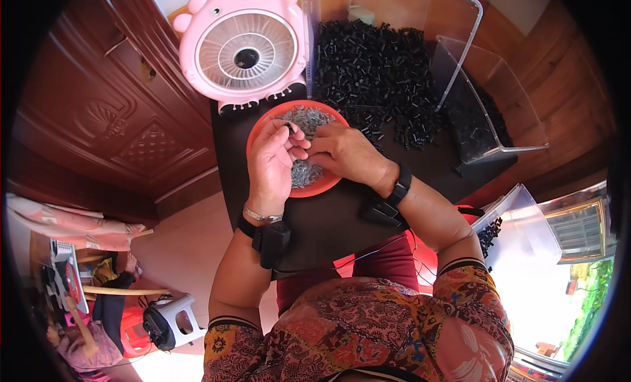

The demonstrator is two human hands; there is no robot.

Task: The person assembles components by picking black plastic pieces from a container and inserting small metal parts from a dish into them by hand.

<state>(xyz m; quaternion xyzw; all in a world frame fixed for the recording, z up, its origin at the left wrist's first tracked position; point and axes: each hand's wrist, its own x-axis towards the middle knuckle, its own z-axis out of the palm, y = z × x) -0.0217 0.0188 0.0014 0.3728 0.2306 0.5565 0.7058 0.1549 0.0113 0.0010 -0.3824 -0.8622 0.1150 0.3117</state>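
Observation:
Over an orange-red round bowl [255,127] heaped with small grey metal pieces [305,176], my two hands meet. My left hand [273,152], palm turned up, has its fingers curled round a small black part [289,128]. Bent over the bowl's right side is my right hand [348,148], its fingertips pinched close to the left fingers. Whatever the right fingertips hold is hidden or too small to make out. The bowl rests on a dark table [315,231].
A large heap of small black parts [374,73] covers the table's far right, with clear plastic bins [486,112] around it. A pink animal-shaped heater [190,53] stands at the far left. Another person [85,342] sits at the lower left, near a white stool [184,323].

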